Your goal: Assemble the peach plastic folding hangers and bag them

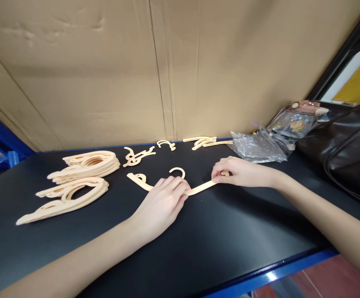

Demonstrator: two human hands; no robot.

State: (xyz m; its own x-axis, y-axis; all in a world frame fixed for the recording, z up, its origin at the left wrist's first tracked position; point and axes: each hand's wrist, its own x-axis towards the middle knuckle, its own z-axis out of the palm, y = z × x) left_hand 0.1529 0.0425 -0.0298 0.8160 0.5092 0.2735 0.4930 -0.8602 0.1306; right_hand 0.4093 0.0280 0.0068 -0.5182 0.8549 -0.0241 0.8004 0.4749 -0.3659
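Fingers of the left hand (164,200) hide the hanger's middle (200,188).

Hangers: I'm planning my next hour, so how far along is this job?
Two stacks of hangers, at the left, look done. In hand is one opened-out hanger, the left hand at its middle, the right hand near its end. The loose pieces by the cardboard probably remain.
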